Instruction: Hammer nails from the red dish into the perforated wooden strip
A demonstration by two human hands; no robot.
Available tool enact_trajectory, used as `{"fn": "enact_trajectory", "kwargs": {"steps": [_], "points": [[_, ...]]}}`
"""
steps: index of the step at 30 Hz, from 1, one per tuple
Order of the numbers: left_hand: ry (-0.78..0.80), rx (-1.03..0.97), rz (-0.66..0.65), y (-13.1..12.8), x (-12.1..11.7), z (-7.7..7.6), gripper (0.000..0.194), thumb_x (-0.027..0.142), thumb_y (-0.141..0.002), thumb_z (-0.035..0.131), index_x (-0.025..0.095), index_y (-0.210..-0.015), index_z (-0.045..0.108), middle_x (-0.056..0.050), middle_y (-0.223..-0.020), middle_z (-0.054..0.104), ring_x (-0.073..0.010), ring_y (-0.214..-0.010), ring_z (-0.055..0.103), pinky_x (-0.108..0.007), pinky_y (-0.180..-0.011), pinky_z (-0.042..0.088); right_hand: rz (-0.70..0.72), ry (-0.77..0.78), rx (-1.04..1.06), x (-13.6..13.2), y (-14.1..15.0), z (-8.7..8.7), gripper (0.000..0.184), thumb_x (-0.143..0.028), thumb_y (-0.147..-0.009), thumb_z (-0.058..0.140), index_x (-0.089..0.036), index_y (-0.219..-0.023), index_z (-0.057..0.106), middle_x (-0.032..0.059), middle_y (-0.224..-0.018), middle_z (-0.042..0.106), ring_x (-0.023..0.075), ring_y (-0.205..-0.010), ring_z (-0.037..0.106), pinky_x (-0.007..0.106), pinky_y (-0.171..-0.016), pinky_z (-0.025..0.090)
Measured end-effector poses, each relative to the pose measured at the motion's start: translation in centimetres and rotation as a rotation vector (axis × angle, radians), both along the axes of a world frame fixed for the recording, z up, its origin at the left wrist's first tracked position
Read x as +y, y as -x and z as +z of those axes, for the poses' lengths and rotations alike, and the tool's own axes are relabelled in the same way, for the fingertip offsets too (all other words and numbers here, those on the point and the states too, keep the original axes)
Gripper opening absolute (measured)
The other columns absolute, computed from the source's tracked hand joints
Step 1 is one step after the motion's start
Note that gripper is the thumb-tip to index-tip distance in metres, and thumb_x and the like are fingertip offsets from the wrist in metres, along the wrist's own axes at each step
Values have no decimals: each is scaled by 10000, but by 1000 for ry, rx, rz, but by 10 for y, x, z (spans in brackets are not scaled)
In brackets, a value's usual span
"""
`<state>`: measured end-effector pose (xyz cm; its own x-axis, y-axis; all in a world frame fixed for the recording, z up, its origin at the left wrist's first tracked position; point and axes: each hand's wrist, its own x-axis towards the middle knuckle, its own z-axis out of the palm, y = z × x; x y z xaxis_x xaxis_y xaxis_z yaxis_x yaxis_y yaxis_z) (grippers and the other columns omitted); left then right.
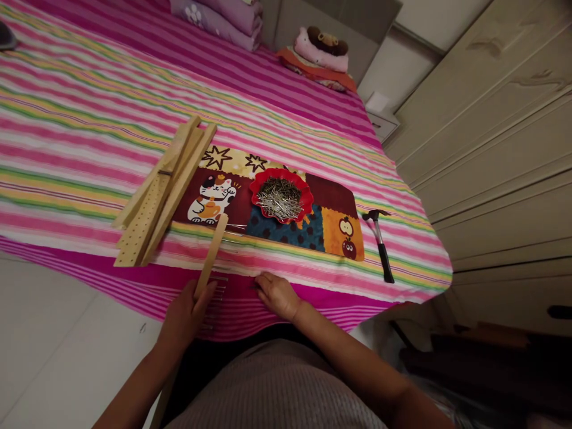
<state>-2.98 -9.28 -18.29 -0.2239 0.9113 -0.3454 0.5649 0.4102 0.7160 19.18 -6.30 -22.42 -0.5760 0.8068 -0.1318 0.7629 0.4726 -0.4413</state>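
Note:
My left hand (184,316) is closed around a narrow wooden strip (213,253), which slants up over the bed edge and runs down past my lap. Several thin silver nails (220,289) stick out sideways from the strip, to its right. To the right of them, my right hand (277,296) is closed in a pinch near the sheet's edge; a small dark bit shows at its fingertips, too small to name. Beyond both hands, a red scalloped bowl (308,199) holds a heap of silver and dark nails (281,199).
Wooden strips (165,196), some dotted with holes, lie piled at the left. Beneath the bowl is a patchwork cloth (342,202) with a cat print. A black-handled hammer (382,247) lies right. Folded bedding (232,24) and a pink pillow (319,53) are at the back, wardrobe (504,131) right.

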Motion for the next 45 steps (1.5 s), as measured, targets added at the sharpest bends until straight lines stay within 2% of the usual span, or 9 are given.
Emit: {"fn": "enact_trajectory", "kwargs": {"steps": [6, 14, 22, 26, 29, 33, 38, 41, 45], "points": [[-1, 16, -11, 0, 0, 1, 350, 584, -715, 428, 239, -666, 461, -13, -544, 552, -224, -562, 559, -285, -544, 355, -67, 37, 16, 3, 11, 0, 175, -105, -813, 469, -135, -925, 601, 107, -932, 639, 199, -807, 592, 295, -740, 456], [6, -2, 8, 5, -1, 1, 364, 591, -711, 416, 235, -700, 490, -16, -547, 567, -231, -560, 566, -285, -535, 358, -286, 82, 246, 12, 1, 13, 133, -91, -714, 482, -199, -636, 485, -28, -636, 571, 115, -616, 539, 201, -611, 436], [21, -13, -6, 8, 2, -4, 378, 600, -703, 422, 232, -697, 508, -25, -555, 588, -234, -567, 577, -294, -545, 386, -459, -11, 431, 51, -13, 94, 129, -213, -813, 414, -216, -691, 456, -93, -476, 476, 80, -351, 447, 172, -378, 373], [29, -25, -8, 9, 2, -7, 398, 607, -701, 426, 230, -765, 535, -36, -619, 624, -246, -645, 607, -295, -586, 408, -524, -199, 417, 96, -22, 132, 104, -236, -823, 436, -203, -759, 511, -27, -641, 557, 132, -590, 561, 235, -581, 458], [43, -26, -9, 9, 2, -6, 413, 614, -704, 417, 227, -779, 539, -40, -628, 628, -249, -648, 608, -296, -586, 406, -499, -272, 358, 119, -26, 142, 106, -172, -782, 493, -180, -844, 579, 44, -860, 606, 189, -854, 574, 306, -800, 435], [21, -43, 0, 8, 1, -4, 397, 604, -711, 424, 225, -755, 531, -34, -624, 619, -237, -633, 599, -293, -585, 400, -428, -239, 269, 102, -24, 128, 161, -169, -814, 509, -172, -948, 598, 82, -987, 594, 207, -946, 543, 322, -858, 400], [15, -34, 0, 8, 2, -5, 368, 592, -715, 426, 233, -705, 507, -10, -533, 556, -227, -558, 565, -289, -532, 369, -324, -5, 116, 38, -15, 72, 66, -174, -765, 613, -191, -707, 585, -7, -674, 580, 143, -627, 542, 238, -618, 417], [1, -26, 2, 8, 1, -4, 366, 593, -710, 432, 235, -703, 506, -8, -516, 544, -231, -544, 559, -294, -525, 367, -348, 58, 55, 14, -3, 42, 134, -207, -730, 668, -174, -828, 582, 21, -756, 597, 153, -640, 540, 250, -600, 414], [13, -25, 12, 6, -1, 0, 367, 589, -705, 437, 232, -728, 518, -23, -574, 586, -237, -590, 581, -296, -555, 382, -300, 98, 70, 3, 13, 28, 139, -177, -754, 612, -178, -887, 573, 36, -834, 613, 161, -718, 562, 253, -659, 436]]}}
